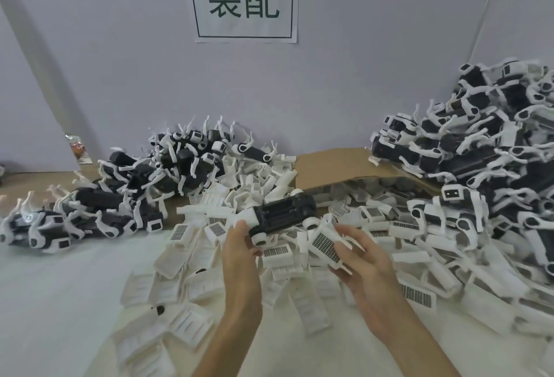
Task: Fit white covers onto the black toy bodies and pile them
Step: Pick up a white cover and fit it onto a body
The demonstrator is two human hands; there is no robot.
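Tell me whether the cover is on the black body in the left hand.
Off: the black body shows its bare ribbed face, and the right hand holds the white cover separately.

Black toy body (283, 214) near white cover (325, 243)

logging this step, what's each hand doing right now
Left hand: holds the black body.
Right hand: holds a white cover.

A single wide-angle view, worn on the person's head, faces forward and down across the tabletop (60, 301). It sits close above the left hand (239, 247) and right hand (368, 268), with the far wall (120, 61) at the top.
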